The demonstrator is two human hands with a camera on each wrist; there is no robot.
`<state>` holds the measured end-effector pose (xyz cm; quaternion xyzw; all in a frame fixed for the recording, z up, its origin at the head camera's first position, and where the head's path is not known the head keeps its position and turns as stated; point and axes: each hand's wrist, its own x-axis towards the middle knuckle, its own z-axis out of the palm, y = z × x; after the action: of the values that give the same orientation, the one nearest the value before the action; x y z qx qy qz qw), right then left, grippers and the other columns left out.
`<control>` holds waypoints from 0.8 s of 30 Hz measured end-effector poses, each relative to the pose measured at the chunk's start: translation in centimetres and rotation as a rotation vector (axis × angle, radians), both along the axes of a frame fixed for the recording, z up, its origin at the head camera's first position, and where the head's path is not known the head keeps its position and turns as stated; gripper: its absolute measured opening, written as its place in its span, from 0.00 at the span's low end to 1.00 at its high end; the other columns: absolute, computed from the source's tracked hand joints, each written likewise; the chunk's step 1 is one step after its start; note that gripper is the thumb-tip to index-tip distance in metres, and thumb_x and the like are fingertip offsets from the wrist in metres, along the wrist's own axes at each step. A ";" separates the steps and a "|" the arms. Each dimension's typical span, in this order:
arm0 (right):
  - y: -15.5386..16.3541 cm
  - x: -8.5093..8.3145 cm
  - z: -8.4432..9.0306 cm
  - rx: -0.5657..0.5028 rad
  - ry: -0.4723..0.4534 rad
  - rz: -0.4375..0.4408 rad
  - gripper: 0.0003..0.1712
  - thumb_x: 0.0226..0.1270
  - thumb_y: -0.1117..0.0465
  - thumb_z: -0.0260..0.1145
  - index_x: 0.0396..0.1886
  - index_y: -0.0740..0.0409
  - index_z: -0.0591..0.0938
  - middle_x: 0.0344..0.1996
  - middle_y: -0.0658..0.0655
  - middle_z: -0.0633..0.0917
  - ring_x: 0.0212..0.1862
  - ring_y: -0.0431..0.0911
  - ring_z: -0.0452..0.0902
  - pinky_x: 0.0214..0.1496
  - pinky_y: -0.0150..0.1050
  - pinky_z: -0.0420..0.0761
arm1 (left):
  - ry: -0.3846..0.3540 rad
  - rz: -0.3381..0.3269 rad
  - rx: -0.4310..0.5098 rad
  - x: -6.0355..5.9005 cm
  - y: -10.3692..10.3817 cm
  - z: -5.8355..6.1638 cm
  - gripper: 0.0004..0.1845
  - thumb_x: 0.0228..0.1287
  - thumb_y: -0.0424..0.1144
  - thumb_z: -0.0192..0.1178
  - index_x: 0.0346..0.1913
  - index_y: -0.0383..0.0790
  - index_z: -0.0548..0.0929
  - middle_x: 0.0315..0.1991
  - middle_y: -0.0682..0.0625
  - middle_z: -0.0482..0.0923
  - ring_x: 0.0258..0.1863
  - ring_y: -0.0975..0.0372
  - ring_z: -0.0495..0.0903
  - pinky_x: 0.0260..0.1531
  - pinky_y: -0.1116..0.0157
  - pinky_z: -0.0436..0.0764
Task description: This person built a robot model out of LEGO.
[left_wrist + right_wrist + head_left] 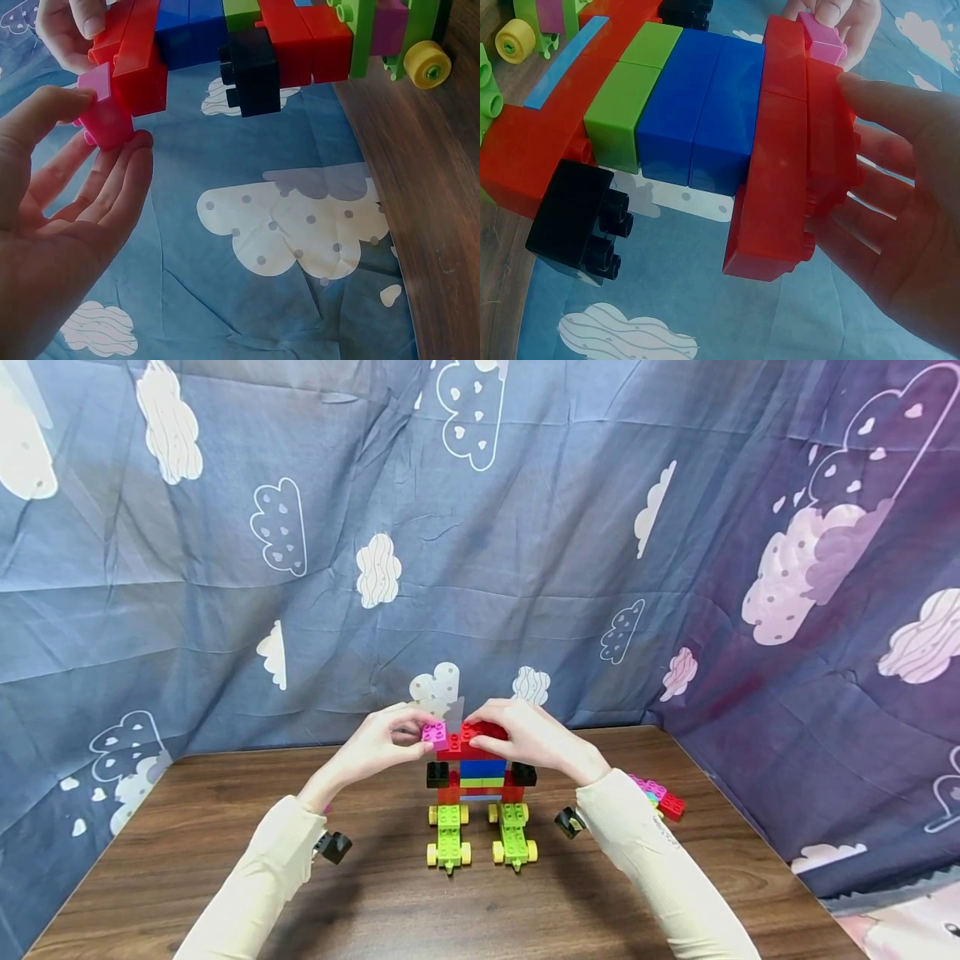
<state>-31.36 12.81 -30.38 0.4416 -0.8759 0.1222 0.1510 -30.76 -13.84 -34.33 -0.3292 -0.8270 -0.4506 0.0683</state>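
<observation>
A brick figure (482,781) stands on the wooden table (187,852) on two green legs (448,835) with yellow wheels. It has a red body, black side blocks (437,773), blue and green bricks, and a red top brick (486,732). My left hand (417,732) pinches a small pink brick (434,735) against the left end of the red top. In the left wrist view the pink brick (105,114) sits between thumb and fingers (131,161). My right hand (489,740) grips the red top brick (795,150), its fingers (900,120) curled round it.
Loose pink and red bricks (660,795) lie on the table right of my right forearm. A blue cloth with cloud prints (480,568) hangs behind and on both sides. Bare table lies in front of the figure.
</observation>
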 end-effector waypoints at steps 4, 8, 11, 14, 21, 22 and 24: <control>0.0 -0.1 0.0 0.007 -0.007 -0.005 0.15 0.67 0.53 0.68 0.51 0.52 0.85 0.44 0.51 0.88 0.45 0.43 0.83 0.52 0.38 0.84 | 0.002 -0.002 0.004 -0.1 0.1 -0.1 0.18 0.62 0.36 0.68 0.55 0.41 0.83 0.52 0.43 0.79 0.47 0.54 0.82 0.55 0.51 0.83; 0.0 -0.1 0.0 0.014 -0.018 -0.016 0.16 0.67 0.52 0.68 0.51 0.52 0.85 0.45 0.50 0.88 0.46 0.43 0.83 0.52 0.38 0.84 | 0.012 -0.003 0.002 -0.2 0.1 -0.1 0.18 0.61 0.33 0.68 0.54 0.39 0.83 0.51 0.43 0.79 0.46 0.55 0.82 0.53 0.55 0.84; 0.0 -0.1 0.0 0.012 -0.012 -0.013 0.16 0.67 0.52 0.68 0.51 0.52 0.85 0.45 0.50 0.88 0.46 0.42 0.84 0.52 0.38 0.84 | 0.024 -0.005 -0.005 -0.3 0.2 0.1 0.17 0.60 0.32 0.68 0.53 0.37 0.83 0.50 0.43 0.80 0.45 0.56 0.82 0.53 0.57 0.84; 0.0 -0.1 0.0 0.010 -0.007 -0.011 0.16 0.67 0.52 0.68 0.51 0.52 0.85 0.44 0.51 0.88 0.46 0.42 0.84 0.52 0.38 0.84 | 0.037 -0.008 -0.018 -0.5 0.2 0.2 0.17 0.60 0.32 0.68 0.52 0.37 0.84 0.49 0.43 0.80 0.45 0.56 0.82 0.53 0.56 0.84; 0.0 -0.2 -0.1 0.012 -0.016 -0.020 0.16 0.68 0.51 0.67 0.51 0.52 0.85 0.44 0.50 0.88 0.46 0.42 0.83 0.52 0.37 0.84 | 0.061 -0.003 -0.066 -0.5 0.1 0.6 0.17 0.60 0.33 0.67 0.53 0.39 0.85 0.49 0.45 0.80 0.44 0.57 0.83 0.52 0.56 0.84; 0.0 -0.1 -0.1 0.013 -0.015 -0.019 0.16 0.68 0.51 0.67 0.51 0.52 0.85 0.44 0.50 0.88 0.46 0.42 0.83 0.52 0.37 0.84 | 0.068 -0.005 -0.073 -0.5 0.2 0.6 0.16 0.60 0.33 0.67 0.53 0.38 0.85 0.49 0.45 0.80 0.44 0.58 0.82 0.52 0.56 0.84; 0.0 -0.1 0.0 0.012 -0.014 -0.017 0.16 0.68 0.51 0.67 0.51 0.52 0.85 0.44 0.50 0.88 0.45 0.42 0.84 0.52 0.37 0.84 | 0.080 -0.009 -0.087 -0.5 0.2 0.8 0.17 0.60 0.32 0.67 0.53 0.38 0.85 0.48 0.45 0.79 0.43 0.57 0.82 0.51 0.55 0.84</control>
<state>-31.48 12.83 -30.40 0.4341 -0.8814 0.1187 0.1435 -31.23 -13.62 -33.53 -0.3534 -0.8409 -0.4010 0.0846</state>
